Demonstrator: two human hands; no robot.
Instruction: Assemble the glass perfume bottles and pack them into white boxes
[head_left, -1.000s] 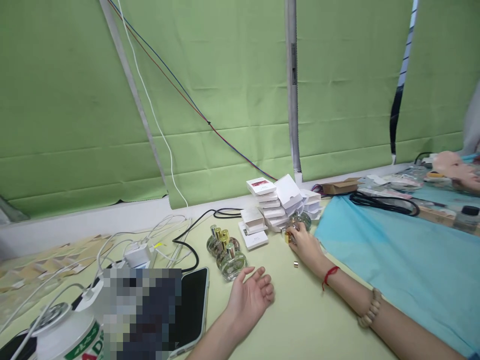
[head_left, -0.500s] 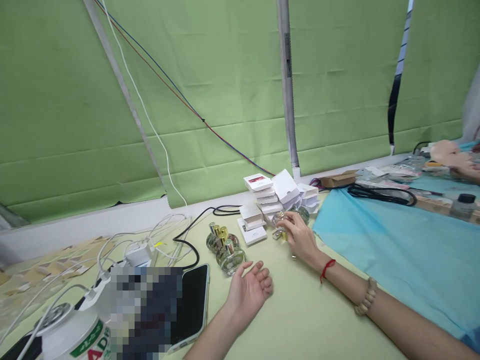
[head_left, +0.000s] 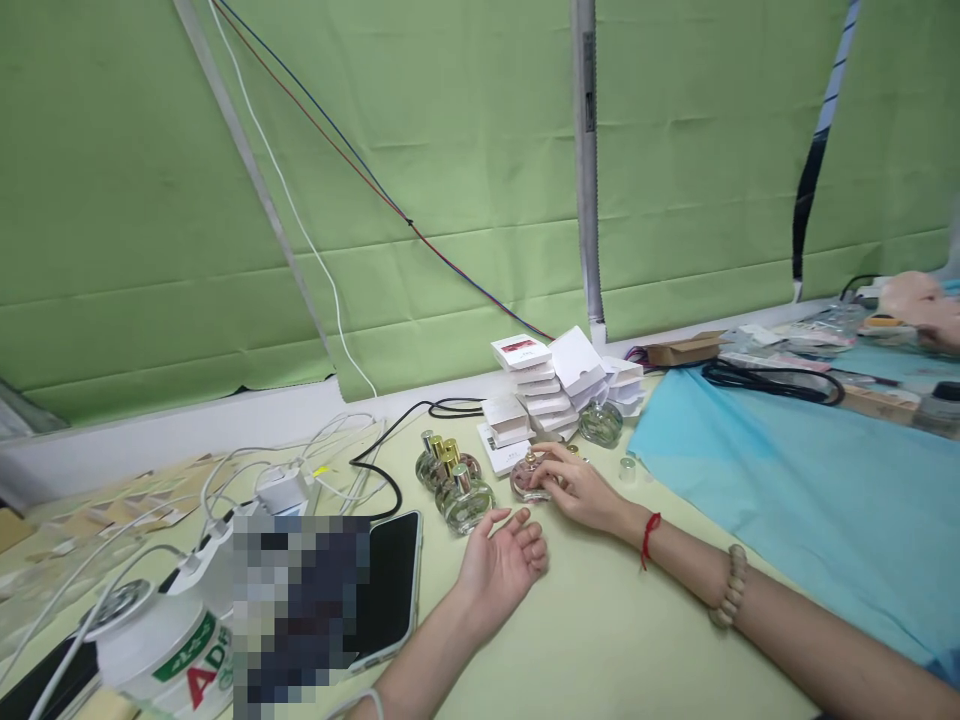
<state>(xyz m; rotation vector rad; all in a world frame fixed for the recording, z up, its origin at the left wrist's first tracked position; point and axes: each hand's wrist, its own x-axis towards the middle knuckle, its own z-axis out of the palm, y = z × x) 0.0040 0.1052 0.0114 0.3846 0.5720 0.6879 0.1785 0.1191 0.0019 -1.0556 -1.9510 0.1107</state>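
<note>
My right hand (head_left: 581,490), with a red string and a beaded bracelet at the wrist, has its fingers around a pinkish round perfume bottle (head_left: 525,482) low over the table. My left hand (head_left: 504,560) rests palm up nearby, fingers loosely curled and apart, holding nothing. Just beyond it stands a greenish perfume bottle (head_left: 465,505) with a silver cap, in a cluster with several gold- and silver-capped ones. Another green bottle (head_left: 600,424) sits by the boxes, and a small clear cap (head_left: 628,468) lies right of my right hand.
White boxes (head_left: 536,395) are piled by the wall. A phone (head_left: 390,585), a power strip with white cables (head_left: 281,490) and a white can (head_left: 165,650) occupy the left. Blue sheeting (head_left: 787,480) covers the right, with a black cable coil (head_left: 772,380) behind.
My right hand has moved left with the pinkish bottle, away from the boxes, uncovering the green bottle and the clear cap. My left hand has barely moved; the view has shifted slightly.
</note>
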